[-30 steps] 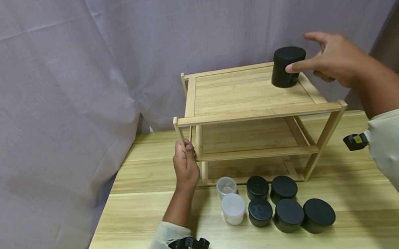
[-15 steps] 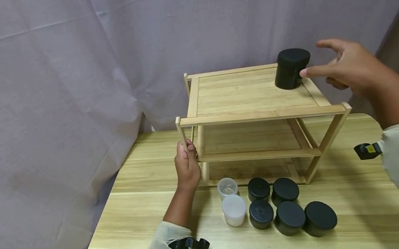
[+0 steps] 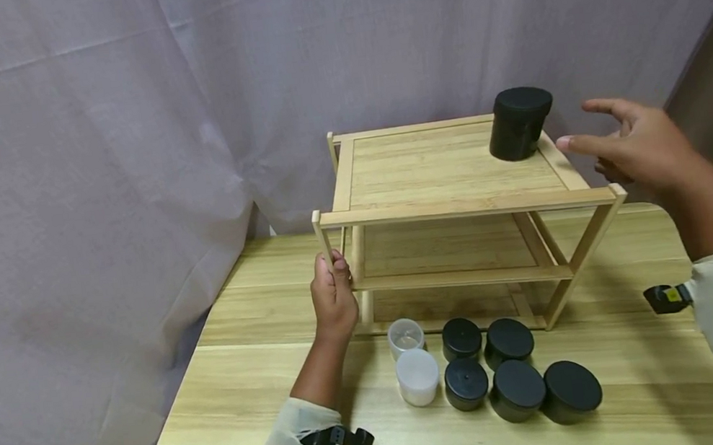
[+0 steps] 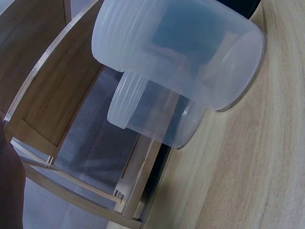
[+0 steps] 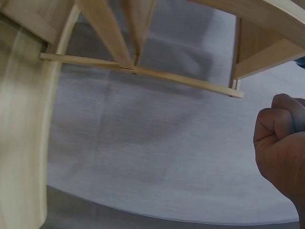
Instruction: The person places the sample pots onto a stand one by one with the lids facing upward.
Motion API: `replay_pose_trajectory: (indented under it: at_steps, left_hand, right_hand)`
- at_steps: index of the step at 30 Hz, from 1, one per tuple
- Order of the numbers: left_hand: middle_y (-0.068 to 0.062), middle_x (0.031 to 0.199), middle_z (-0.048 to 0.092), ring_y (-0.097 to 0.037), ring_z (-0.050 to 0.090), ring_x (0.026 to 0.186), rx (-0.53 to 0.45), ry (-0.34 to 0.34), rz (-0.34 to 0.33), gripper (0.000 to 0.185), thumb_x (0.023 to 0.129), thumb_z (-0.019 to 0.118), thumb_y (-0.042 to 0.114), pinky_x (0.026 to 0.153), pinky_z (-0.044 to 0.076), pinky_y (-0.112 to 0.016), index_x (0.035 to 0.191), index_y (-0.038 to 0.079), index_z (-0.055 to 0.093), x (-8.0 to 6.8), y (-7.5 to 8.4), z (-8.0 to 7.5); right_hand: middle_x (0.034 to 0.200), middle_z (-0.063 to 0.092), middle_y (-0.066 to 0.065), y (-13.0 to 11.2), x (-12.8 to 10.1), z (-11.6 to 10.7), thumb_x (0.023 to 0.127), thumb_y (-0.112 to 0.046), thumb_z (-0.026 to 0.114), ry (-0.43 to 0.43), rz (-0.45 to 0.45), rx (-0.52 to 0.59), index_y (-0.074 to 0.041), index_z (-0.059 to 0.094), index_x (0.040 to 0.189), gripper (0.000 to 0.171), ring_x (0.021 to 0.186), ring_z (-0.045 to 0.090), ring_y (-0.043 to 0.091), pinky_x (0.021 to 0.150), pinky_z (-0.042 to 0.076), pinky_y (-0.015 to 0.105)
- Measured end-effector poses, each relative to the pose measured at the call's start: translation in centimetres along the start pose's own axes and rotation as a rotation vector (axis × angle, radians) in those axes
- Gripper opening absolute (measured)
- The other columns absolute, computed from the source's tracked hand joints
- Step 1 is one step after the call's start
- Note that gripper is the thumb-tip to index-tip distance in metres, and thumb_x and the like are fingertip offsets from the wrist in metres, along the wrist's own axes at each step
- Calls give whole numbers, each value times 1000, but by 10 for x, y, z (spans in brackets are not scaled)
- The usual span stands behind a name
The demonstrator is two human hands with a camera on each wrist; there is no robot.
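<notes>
A wooden two-tier shelf stands on the table. A black jar sits upright at the back right corner of its top tier. My right hand hovers to the right of the jar, fingers spread, clear of it and holding nothing. My left hand grips the shelf's front left post. In the left wrist view two clear plastic jars fill the frame with the shelf frame behind. The right wrist view shows the shelf's legs from below and part of the right hand.
In front of the shelf on the wooden table stand two clear jars and several black lidded jars. A grey curtain hangs behind and to the left. The table's left edge lies near the curtain.
My right hand let go of the black jar and drew back to the right and down, leaving the jar on the top tier. The left hand stayed on the post.
</notes>
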State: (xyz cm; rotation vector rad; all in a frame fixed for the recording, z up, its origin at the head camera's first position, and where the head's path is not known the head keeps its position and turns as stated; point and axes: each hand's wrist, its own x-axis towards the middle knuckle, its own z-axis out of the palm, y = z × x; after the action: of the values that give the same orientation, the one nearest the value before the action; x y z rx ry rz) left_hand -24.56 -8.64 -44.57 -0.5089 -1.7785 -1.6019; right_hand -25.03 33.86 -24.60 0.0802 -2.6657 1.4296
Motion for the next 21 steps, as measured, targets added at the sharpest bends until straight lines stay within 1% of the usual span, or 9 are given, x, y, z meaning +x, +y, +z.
replay_pose_trajectory:
  at_steps: [4,6,8,10,13,15,16,18,21]
  left_hand:
    - [-22,69,49,-10,46,65,2,1,4,43,117,44,27,59,41,-20,103,-14,52,0,0,-1]
    - [-22,69,50,-9,46,65,3,1,8,42,117,44,26,58,41,-20,103,-13,53,0,0,-1]
    - [-22,70,50,-9,46,65,4,-1,11,42,117,44,26,59,41,-20,104,-13,53,0,0,-1]
    - [-22,70,50,-9,46,65,6,-2,12,45,117,44,27,59,41,-20,104,-15,52,1,0,-2]
    - [-22,70,50,-10,46,65,13,3,13,44,117,44,28,59,41,-20,104,-13,53,1,1,-3]
    - [-22,70,51,-10,47,65,16,7,13,44,117,44,29,59,41,-20,104,-12,53,1,1,-3]
    - [-22,69,51,-10,46,65,16,9,10,44,117,44,29,59,41,-20,104,-12,53,1,0,-3]
    - [-22,70,51,-10,46,65,15,12,4,45,116,44,31,59,41,-20,104,-12,53,0,0,-2]
    - [-22,70,51,-9,46,66,8,7,-2,47,116,45,33,60,41,-21,104,-11,54,0,0,-1]
  right_hand:
    - [51,32,-10,19,-4,6,109,-26,67,56,-46,323,-22,35,169,68,51,14,24,51,22,41]
    - [53,33,-9,29,-5,12,109,-20,67,103,-83,515,-18,46,157,53,53,13,23,51,27,34]
    - [54,37,-9,38,-6,19,107,-14,69,156,-122,673,-14,55,143,38,51,17,18,47,25,29]
    - [56,42,-9,47,-7,27,105,-10,70,211,-142,759,-13,62,131,27,47,25,11,45,29,25]
    - [67,55,-9,59,-11,35,103,-8,73,269,-113,810,-15,71,120,19,46,48,1,38,34,18]
    - [68,60,-7,67,-14,38,102,-8,75,287,-77,831,-16,73,117,17,44,55,5,37,41,21]
    - [68,62,-6,70,-16,39,101,-7,75,293,-62,846,-16,73,116,17,42,54,6,36,39,23]
    - [64,60,-6,76,-20,41,102,-6,74,308,-66,879,-14,72,116,17,37,39,7,34,23,25]
    - [50,46,-4,87,-27,40,104,-2,70,312,-108,931,-9,66,119,17,44,11,15,46,2,36]
